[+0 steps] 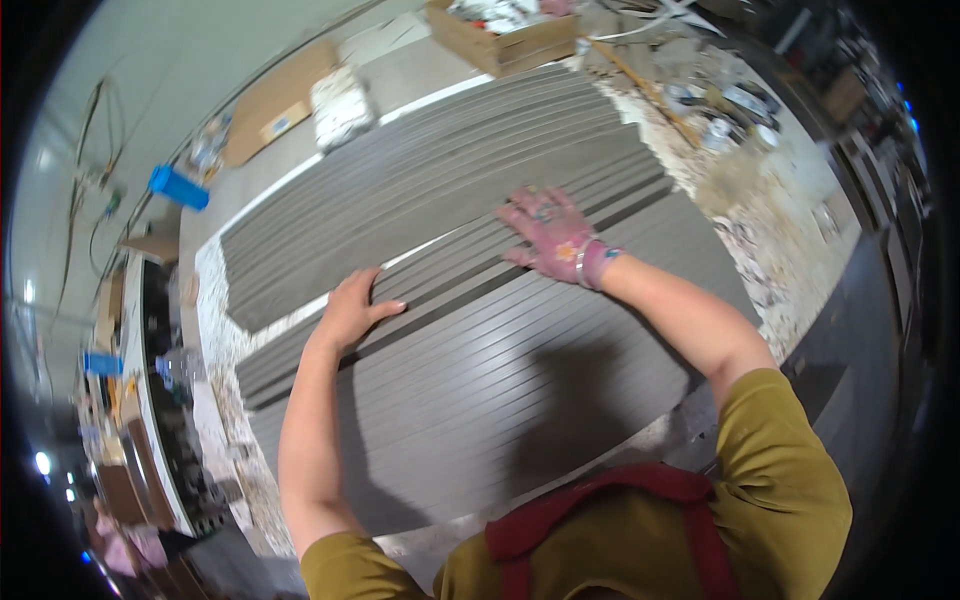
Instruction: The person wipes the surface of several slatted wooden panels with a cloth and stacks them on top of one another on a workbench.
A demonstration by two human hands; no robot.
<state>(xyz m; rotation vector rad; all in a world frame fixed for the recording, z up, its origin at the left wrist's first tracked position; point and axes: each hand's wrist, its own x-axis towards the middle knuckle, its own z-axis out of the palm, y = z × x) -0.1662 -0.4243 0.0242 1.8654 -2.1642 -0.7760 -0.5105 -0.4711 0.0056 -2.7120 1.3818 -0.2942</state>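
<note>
Long grey strips (480,350) lie side by side across the worktable, forming a wide near group. A narrow raised band of strips (440,275) runs over its far side. My bare left hand (352,308) rests on this band toward its left end, thumb apart from the fingers, fingertips at its far edge. My right hand (552,235) wears a pink flowered glove and lies on the same band farther right, fingers spread. Beyond a thin white gap sits another group of grey strips (420,165). Neither hand visibly grips anything.
The worktable (800,215) is smeared with white residue. At the back stand an open cardboard box (510,50), a white block-shaped package (341,108) and a flat cardboard piece (285,95). A blue bottle (179,187) is at far left. Scraps and tools (725,110) clutter the far right.
</note>
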